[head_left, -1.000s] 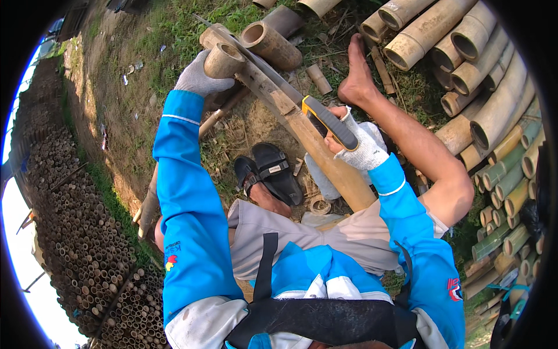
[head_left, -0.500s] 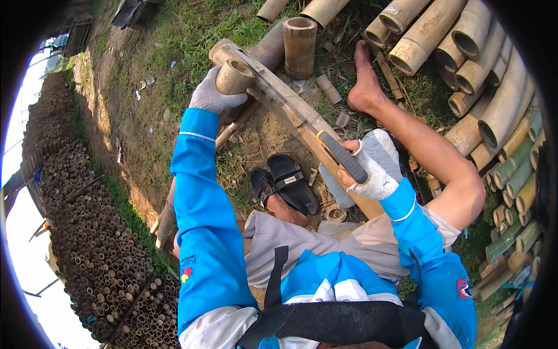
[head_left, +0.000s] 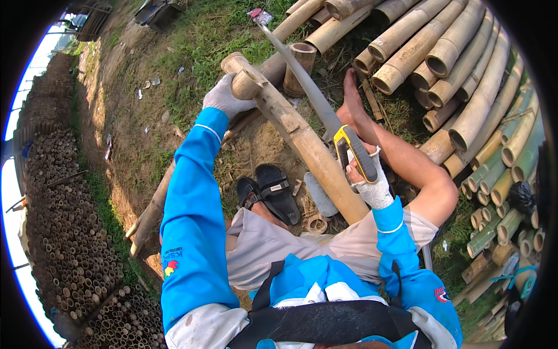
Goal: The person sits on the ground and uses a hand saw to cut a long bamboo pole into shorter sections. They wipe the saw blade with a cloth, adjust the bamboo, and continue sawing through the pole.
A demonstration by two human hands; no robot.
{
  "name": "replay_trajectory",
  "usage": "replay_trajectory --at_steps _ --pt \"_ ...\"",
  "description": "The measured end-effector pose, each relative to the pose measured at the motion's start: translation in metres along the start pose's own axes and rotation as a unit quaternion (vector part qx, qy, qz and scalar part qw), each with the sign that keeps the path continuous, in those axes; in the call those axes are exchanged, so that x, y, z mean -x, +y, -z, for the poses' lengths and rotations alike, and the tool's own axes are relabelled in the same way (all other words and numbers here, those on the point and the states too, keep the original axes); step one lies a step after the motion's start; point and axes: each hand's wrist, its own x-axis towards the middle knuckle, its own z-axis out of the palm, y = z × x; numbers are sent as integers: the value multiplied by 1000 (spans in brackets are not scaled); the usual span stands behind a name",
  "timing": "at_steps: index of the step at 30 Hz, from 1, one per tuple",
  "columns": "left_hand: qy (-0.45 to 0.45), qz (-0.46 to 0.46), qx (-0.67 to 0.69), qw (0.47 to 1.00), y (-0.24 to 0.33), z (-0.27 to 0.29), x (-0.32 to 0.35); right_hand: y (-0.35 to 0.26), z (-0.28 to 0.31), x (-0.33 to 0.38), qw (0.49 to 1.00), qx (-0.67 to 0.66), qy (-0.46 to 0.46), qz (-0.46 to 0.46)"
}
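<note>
My left hand (head_left: 225, 98), in a grey-white knit glove, is closed around a short bamboo piece (head_left: 246, 87) near the far end of a notched bamboo beam (head_left: 325, 166). The beam slants from far left toward my lap. My right hand (head_left: 373, 181), in a fingerless-looking white glove, grips the black and yellow handle of a handsaw (head_left: 311, 87). The saw's long curved blade points up and away, to the right of the beam and apart from the piece. Behind the beam stands an upright bamboo cylinder (head_left: 300, 71), partly covered by the blade.
Cut bamboo poles (head_left: 447, 52) are piled at the right, close to my bare foot and leg. Black sandals (head_left: 278, 193), a grey oblong thing (head_left: 319, 195) and a bamboo ring (head_left: 317, 224) lie near the beam. Many stacked bamboo pieces (head_left: 81, 232) line the far left.
My right hand has raised and turned the saw, so its blade now shows to the right of the beam. My left hand has tipped the bamboo piece; its open top no longer faces up.
</note>
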Motion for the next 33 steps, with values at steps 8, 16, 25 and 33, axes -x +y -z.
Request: replay_trajectory --at_steps 8,16,25,33 --pt "18 -11 -46 999 0 1 15 24 -23 63 961 -246 -11 -124" --pt "-58 -80 -176 980 -33 51 51 -24 -56 90 916 -345 18 -206" --pt "47 -14 -101 994 -181 100 180 -25 -71 18 807 -510 70 -291" --pt "476 445 60 756 -330 -26 314 -32 -63 34 875 -414 124 -217"
